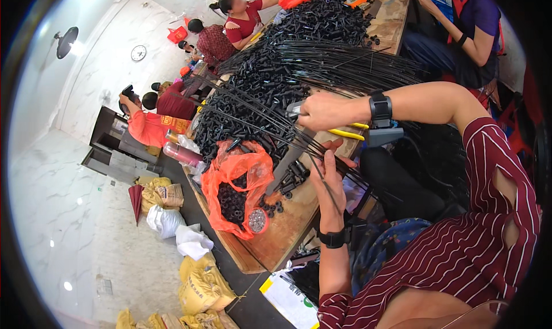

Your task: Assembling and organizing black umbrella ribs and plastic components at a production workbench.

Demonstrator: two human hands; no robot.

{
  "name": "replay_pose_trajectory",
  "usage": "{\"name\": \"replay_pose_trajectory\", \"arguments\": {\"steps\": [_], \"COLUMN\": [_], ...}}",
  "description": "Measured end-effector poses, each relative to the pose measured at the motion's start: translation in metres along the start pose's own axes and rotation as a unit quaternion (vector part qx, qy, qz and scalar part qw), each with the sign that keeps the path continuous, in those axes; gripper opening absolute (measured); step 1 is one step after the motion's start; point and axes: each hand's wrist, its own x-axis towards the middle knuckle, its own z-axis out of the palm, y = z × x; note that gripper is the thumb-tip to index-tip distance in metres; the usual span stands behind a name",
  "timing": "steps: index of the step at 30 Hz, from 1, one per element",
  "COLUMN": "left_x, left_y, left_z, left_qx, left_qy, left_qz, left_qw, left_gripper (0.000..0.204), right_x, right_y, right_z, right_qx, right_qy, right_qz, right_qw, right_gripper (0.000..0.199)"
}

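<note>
My left hand [328, 182] is closed around a bundle of thin black wires [270, 125] that fans out over the wooden table [287, 225]. Just above it, my right hand [325, 111] grips pliers with yellow handles [351, 132]; their grey head sits against the wires near the bundle. Both wrists wear black bands. The wire ends inside my left fist are hidden.
A long heap of small black tubular parts [270, 70] covers the table. An orange plastic bag [236, 179] holds more of them, beside a small round tin [257, 220]. Other people [241, 18] sit along the table. Yellow and white sacks [201, 283] lie on the floor.
</note>
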Motion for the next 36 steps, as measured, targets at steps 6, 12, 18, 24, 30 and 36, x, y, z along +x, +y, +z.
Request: {"name": "replay_pose_trajectory", "arguments": {"steps": [6,12,18,24,30,36], "left_x": [-0.002,-0.002,0.0,0.0,0.0,-0.004], "left_y": [-0.003,-0.006,-0.012,-0.015,-0.011,-0.012], "left_z": [-0.007,-0.014,0.002,0.0,0.001,0.005], "left_qx": [-0.024,-0.036,-0.044,-0.05,-0.057,-0.05], "left_qy": [0.004,0.013,-0.006,-0.014,0.015,0.018], "left_qz": [0.01,0.003,0.01,0.013,0.012,-0.005], "left_qw": [1.0,0.999,0.999,0.999,0.998,0.999], "left_gripper": [0.028,0.022,0.021,0.025,0.026,0.031], "right_x": [0.017,0.035,0.033,0.007,0.016,0.023], "right_y": [0.012,0.035,0.02,-0.021,-0.019,-0.027], "right_z": [-0.048,-0.131,-0.067,0.011,0.033,0.035], "right_qx": [0.302,0.027,-0.197,0.129,0.38,0.461], "right_qy": [-0.023,0.4,0.335,0.132,0.147,0.143], "right_qz": [0.096,-0.049,-0.075,-0.032,0.062,0.097], "right_qw": [0.948,0.915,0.918,0.982,0.911,0.87], "right_gripper": [0.031,0.023,0.009,0.019,0.034,0.042]}}
